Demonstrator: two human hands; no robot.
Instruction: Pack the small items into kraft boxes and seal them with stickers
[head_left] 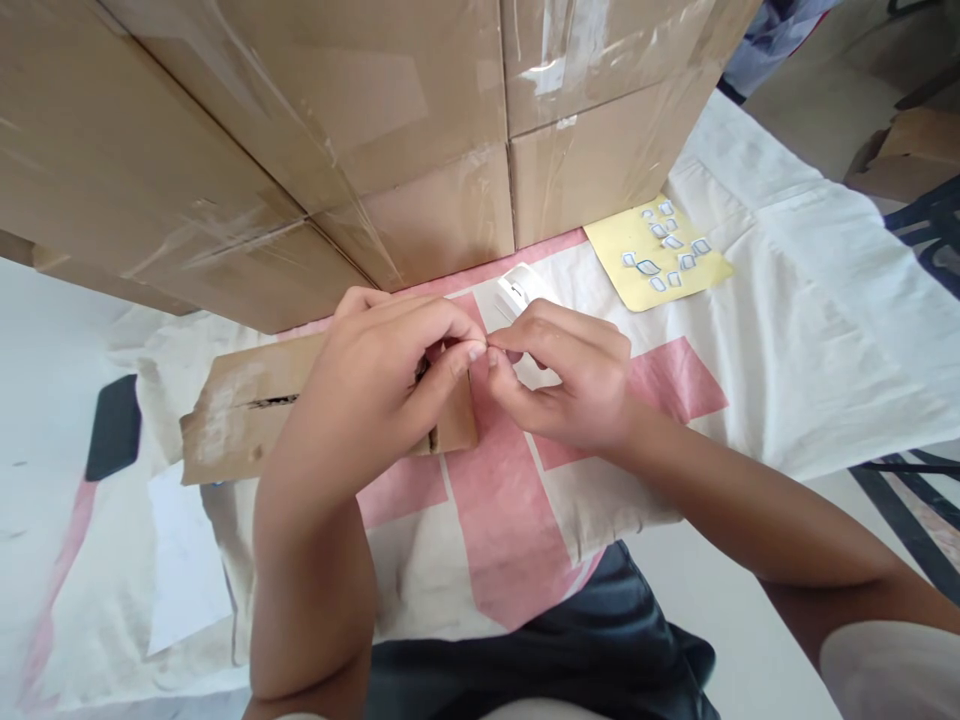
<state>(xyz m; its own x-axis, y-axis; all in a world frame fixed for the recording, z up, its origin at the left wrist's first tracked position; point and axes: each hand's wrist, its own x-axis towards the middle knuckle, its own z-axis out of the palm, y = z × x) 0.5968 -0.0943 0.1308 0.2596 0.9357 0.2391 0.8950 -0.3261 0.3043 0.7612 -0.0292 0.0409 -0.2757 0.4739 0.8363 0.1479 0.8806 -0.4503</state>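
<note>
My left hand (397, 370) and my right hand (566, 375) meet fingertip to fingertip over the cloth. Each pinches with thumb and forefinger, and whatever sits between the tips is too small to make out. Beneath my left hand lies a flat piece of cardboard (232, 400) with a dark torn slit; part of it is hidden by the hand and forearm. Just behind my right fingers is a small white item (521, 287), perhaps paper or plastic, partly covered. Further right, a yellow sheet (637, 285) carries several small whitish pieces with blue outlines (658, 231).
Large taped cardboard boxes (420, 130) stand along the back like a wall. A cream and pink cloth (510, 510) covers the surface. At the left lie a dark phone-like rectangle (114, 428) and a white paper (187, 560). Another brown box (911, 155) is at far right.
</note>
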